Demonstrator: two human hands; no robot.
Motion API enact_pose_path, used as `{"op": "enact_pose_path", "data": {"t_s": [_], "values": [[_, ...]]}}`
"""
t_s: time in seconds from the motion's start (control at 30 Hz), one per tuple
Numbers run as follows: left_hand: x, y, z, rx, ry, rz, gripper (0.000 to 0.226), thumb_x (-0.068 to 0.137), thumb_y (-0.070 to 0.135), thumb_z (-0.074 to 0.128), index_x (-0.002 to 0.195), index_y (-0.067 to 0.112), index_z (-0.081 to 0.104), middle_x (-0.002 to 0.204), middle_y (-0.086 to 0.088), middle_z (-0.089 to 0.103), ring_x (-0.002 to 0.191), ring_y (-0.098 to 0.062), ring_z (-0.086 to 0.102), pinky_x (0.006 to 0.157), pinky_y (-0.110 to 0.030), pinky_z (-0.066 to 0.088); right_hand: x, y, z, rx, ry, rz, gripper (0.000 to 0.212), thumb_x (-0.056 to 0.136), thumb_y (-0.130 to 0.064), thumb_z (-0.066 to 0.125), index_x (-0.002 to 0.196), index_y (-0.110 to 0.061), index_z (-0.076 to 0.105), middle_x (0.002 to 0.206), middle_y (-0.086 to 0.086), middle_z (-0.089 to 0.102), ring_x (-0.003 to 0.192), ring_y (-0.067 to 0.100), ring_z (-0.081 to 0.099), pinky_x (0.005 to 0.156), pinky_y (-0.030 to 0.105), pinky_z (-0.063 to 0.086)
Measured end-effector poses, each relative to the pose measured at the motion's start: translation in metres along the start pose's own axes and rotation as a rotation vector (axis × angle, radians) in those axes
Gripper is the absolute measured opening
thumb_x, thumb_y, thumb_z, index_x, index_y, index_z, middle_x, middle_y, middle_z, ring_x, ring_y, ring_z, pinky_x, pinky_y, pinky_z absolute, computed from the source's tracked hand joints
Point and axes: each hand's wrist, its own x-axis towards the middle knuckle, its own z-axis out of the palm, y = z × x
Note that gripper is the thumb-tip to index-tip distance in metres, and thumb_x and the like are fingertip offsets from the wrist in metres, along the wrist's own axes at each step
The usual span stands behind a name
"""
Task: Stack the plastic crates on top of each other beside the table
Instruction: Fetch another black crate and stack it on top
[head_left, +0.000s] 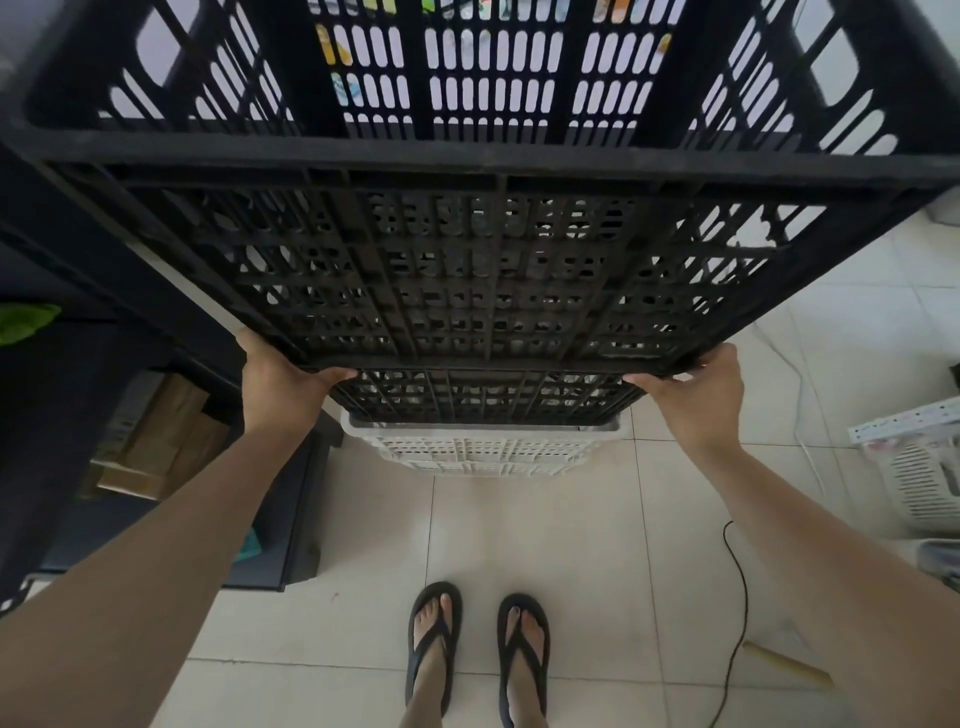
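Slotted black crate (478, 270), broken corner, above white crate (478, 449).

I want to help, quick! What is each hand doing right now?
Left hand: closed, holding the black crate by its near edge.
Right hand: closed, holding the same edge.

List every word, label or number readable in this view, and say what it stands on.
No text can be read.
Colourful prints behind the black slatted plastic crate: too blurred.
White perforated strip at the right edge: marks too small.
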Motion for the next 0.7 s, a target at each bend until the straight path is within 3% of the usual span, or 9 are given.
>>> {"op": "enact_pose_path", "data": {"t_s": [0.1,0.2,0.27,0.33,0.43,0.5,0.57,0.63,0.7], "values": [[-0.002,0.001,0.001,-0.007,0.003,-0.007,0.086,0.068,0.017,0.085,0.129,0.000,0.028,0.136,-0.017,0.050,0.127,-0.032,0.049,0.101,-0.040,0.044,-0.001,-0.001,-0.001,0.014,0.010,-0.005,0.064,0.056,-0.027,0.092,0.096,-0.018,0.043,0.104,0.007,0.059,0.091,0.019,0.060,0.085,0.036,0.053],[-0.001,-0.005,0.004,-0.063,0.001,-0.022,0.086,0.068,0.015,0.084,0.132,0.002,0.027,0.138,-0.013,0.048,0.129,-0.028,0.048,0.100,-0.031,0.040,-0.002,0.001,0.001,0.048,-0.020,0.011,0.073,0.057,-0.024,0.092,0.109,-0.017,0.042,0.106,0.004,0.060,0.094,0.018,0.063,0.084,0.027,0.052],[0.001,-0.013,0.009,-0.121,-0.012,-0.059,0.091,0.069,0.017,0.084,0.137,0.005,0.024,0.141,-0.010,0.046,0.130,-0.024,0.045,0.099,-0.025,0.036,0.001,0.004,0.001,0.121,-0.082,0.083,0.099,0.054,-0.025,0.093,0.132,-0.014,0.033,0.112,0.001,0.058,0.096,0.014,0.064,0.086,0.022,0.050],[0.004,-0.019,0.014,-0.182,-0.046,-0.130,0.096,0.070,0.020,0.083,0.142,0.007,0.020,0.145,-0.007,0.043,0.133,-0.022,0.043,0.105,-0.028,0.035,0.008,0.011,0.001,0.165,-0.149,0.198,0.117,0.046,-0.039,0.093,0.142,-0.018,0.028,0.126,0.004,0.054,0.103,0.016,0.063,0.095,0.030,0.050],[0.017,-0.031,0.020,-0.266,-0.112,-0.210,0.088,0.068,0.021,0.084,0.139,0.011,0.033,0.140,-0.003,0.050,0.130,-0.021,0.047,0.108,-0.033,0.038,0.014,0.021,0.000,0.160,-0.340,0.234,0.105,0.037,-0.060,0.089,0.128,-0.024,0.052,0.123,-0.004,0.063,0.114,0.018,0.060,0.101,0.038,0.046],[0.023,-0.042,0.026,-0.322,-0.161,-0.215,0.079,0.068,0.017,0.083,0.135,0.016,0.041,0.135,-0.001,0.054,0.127,-0.019,0.050,0.110,-0.037,0.038,0.016,0.022,0.005,0.179,-0.423,0.213,0.100,0.030,-0.066,0.085,0.119,-0.027,0.060,0.116,-0.010,0.068,0.112,0.012,0.060,0.099,0.037,0.047],[0.027,-0.050,0.033,-0.383,-0.195,-0.212,0.064,0.073,0.012,0.079,0.126,0.022,0.046,0.129,0.002,0.057,0.124,-0.018,0.051,0.109,-0.038,0.039,0.017,0.016,0.009,0.259,-0.465,0.214,0.077,0.047,-0.049,0.089,0.115,-0.025,0.061,0.109,-0.014,0.067,0.102,0.002,0.058,0.090,0.030,0.046],[0.029,-0.054,0.036,-0.407,-0.232,-0.218,0.051,0.075,0.009,0.077,0.110,0.032,0.047,0.117,0.009,0.059,0.119,-0.017,0.052,0.104,-0.038,0.042,0.021,0.016,0.012,0.331,-0.475,0.230,0.046,0.069,-0.017,0.083,0.108,-0.025,0.060,0.105,-0.012,0.064,0.094,-0.005,0.055,0.082,0.025,0.042],[0.034,-0.059,0.037,-0.420,-0.249,-0.227,0.057,0.065,0.011,0.084,0.103,0.034,0.049,0.118,0.006,0.062,0.117,-0.018,0.056,0.102,-0.044,0.046,0.023,0.015,0.012,0.342,-0.495,0.233,0.044,0.070,-0.006,0.080,0.109,-0.020,0.064,0.108,-0.005,0.066,0.092,-0.004,0.056,0.073,0.019,0.040]]}}
